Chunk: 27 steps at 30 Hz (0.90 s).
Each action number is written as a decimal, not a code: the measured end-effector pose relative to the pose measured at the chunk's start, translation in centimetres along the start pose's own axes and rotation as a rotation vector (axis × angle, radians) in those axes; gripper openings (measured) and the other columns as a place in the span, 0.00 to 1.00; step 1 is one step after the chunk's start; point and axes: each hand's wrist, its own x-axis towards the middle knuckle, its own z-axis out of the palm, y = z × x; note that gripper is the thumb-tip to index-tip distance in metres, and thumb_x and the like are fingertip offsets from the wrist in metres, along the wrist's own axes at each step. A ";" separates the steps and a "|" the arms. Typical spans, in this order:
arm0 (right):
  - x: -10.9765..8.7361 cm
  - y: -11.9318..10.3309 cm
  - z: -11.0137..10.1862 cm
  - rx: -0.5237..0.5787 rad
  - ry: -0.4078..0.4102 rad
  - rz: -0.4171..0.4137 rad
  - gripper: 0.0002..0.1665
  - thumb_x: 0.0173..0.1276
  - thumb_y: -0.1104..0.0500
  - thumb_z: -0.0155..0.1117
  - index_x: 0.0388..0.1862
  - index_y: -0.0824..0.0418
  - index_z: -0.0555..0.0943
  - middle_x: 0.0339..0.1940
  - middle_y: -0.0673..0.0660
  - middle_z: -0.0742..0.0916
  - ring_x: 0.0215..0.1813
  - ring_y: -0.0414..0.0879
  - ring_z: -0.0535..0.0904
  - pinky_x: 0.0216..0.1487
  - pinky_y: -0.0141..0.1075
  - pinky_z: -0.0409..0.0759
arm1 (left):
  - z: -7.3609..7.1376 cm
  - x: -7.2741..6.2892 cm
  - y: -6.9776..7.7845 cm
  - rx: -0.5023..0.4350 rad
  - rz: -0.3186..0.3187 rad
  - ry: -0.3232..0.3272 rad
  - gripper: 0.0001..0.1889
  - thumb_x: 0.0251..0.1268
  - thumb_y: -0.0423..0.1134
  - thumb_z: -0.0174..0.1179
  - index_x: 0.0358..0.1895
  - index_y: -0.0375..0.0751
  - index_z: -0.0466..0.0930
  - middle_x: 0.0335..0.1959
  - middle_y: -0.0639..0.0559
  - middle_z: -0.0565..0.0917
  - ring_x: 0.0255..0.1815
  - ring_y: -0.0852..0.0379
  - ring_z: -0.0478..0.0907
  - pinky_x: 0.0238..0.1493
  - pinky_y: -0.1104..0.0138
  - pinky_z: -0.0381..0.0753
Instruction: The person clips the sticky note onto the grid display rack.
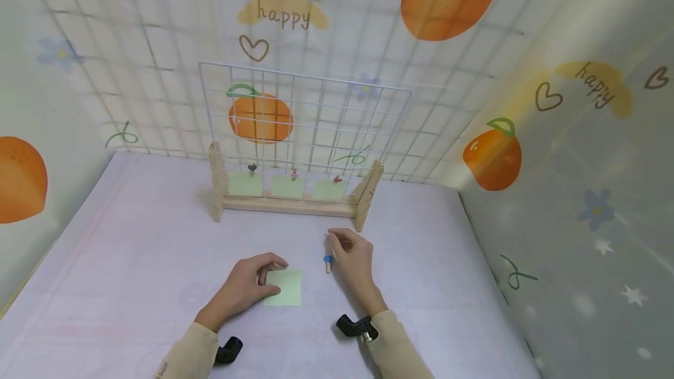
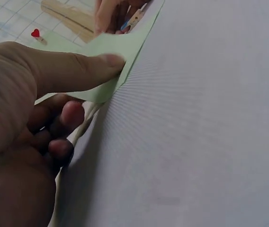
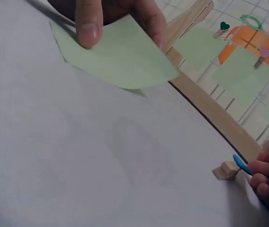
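The thumb of the left hand (image 1: 244,278) lies on top of a light green square paper sheet (image 1: 286,290) with fingers beneath, pinching the sheet's left part; this sheet is in front of the white wire grid rack with pale wooden feet (image 1: 289,206), well apart from it, on the side toward the person. The right hand (image 1: 355,259) is bent, thumb and index finger drawn close together, nearer the rack and in front of its right foot; whether its fingers grip anything cannot be told. Just beside it, also in front of the rack, is a small wooden clothespin with a blue top (image 1: 328,264); contact with the fingers is unclear. On the rack's lower wires hang three light green paper squares (image 1: 287,188), bearing, from the rack's left to its right, a dark green heart clip (image 1: 252,168), a pink clip (image 1: 294,175) and a red heart clip (image 1: 337,179). Beneath the rack spreads a pale lavender-white cloth (image 1: 131,250); behind it hangs a white curtain printed with oranges and "happy" (image 1: 174,28).
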 end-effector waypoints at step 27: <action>1.8 -0.5 -4.5 -0.058 -0.554 0.047 0.19 0.59 0.46 0.84 0.46 0.51 0.91 0.40 0.46 0.89 0.43 0.43 0.83 0.48 0.34 0.81 | -0.5 0.2 -0.2 -0.312 -0.083 0.075 0.09 0.58 0.37 0.79 0.39 0.50 0.90 0.26 0.53 0.81 0.29 0.59 0.75 0.35 0.68 0.76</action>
